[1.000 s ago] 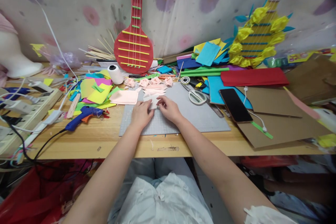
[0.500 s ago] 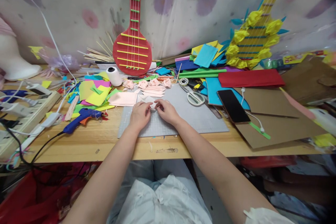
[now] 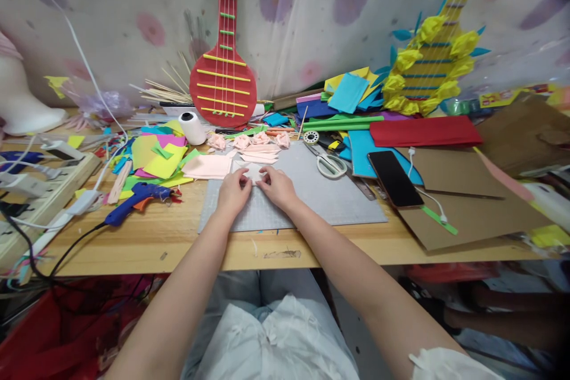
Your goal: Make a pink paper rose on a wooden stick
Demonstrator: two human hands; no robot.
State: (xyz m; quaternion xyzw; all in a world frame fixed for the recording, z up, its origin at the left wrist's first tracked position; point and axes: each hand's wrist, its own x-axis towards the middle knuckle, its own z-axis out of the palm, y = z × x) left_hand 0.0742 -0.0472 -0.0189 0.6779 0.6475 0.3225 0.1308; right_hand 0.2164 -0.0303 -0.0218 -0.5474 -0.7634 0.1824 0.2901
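Over the grey cutting mat, my left hand and my right hand pinch a small pale sheet of crepe paper between thumbs and fingers, one at each side. The fingers hide part of its edges. Just beyond lie pale pink paper strips and a row of several crumpled pink paper flowers. A folded pale pink stack of paper rests left of my left hand. Scissors with pale handles lie on the mat to the right.
A blue glue gun and a power strip are on the left. A thread spool stands near the red paper instrument. A phone lies on cardboard at right.
My hands have shifted slightly, with the fingertips now lower on the paper and a little more of it showing between them. The things around them stay put.
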